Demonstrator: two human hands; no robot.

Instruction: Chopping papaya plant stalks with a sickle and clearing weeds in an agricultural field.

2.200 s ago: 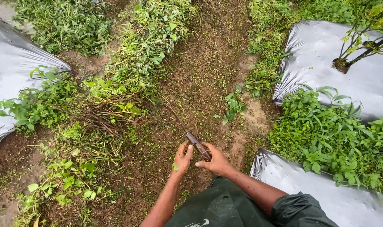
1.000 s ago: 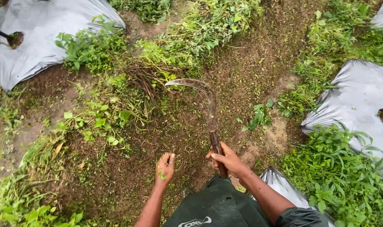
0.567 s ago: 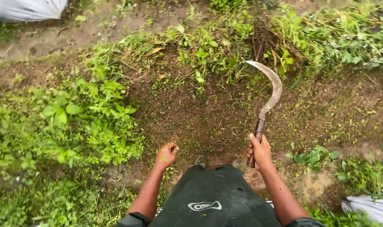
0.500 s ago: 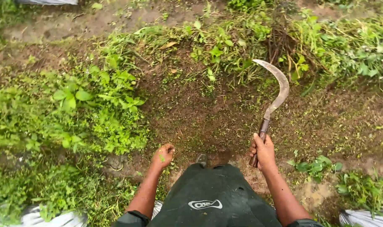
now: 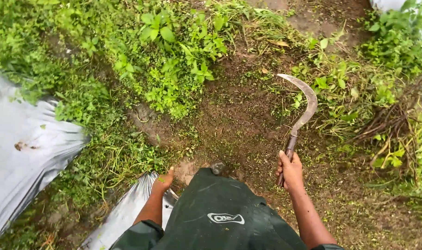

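Head view, looking straight down: the right hand (image 5: 290,171) is clamped around the dark wooden handle of a sickle (image 5: 300,119), fingers wrapped tight, with the tool held above bare brown soil (image 5: 241,115). From that grip the handle runs up and slightly right, and the rusty curved blade arcs back to the left, its tip pointing toward the patch of broad-leaved weeds (image 5: 174,60) that grows beyond and left of the sickle. Whether the blade touches the ground cannot be told.

The left hand (image 5: 163,180) hangs well left of the sickle, holding nothing; its fingers look loosely curled, though how far they close is hard to tell from this angle. It hovers just over the edge of a strip of silver plastic mulch sheet (image 5: 123,215).

Between the two hands, below the sickle, lies the dark green trouser leg (image 5: 220,217) of the person, and a boot toe (image 5: 217,167) shows just above it on the soil. A larger sheet of silver mulch (image 5: 26,153) lies far left of the sickle. To the sickle's right sits a clump of dry brown stalks (image 5: 387,125) among low green weeds.
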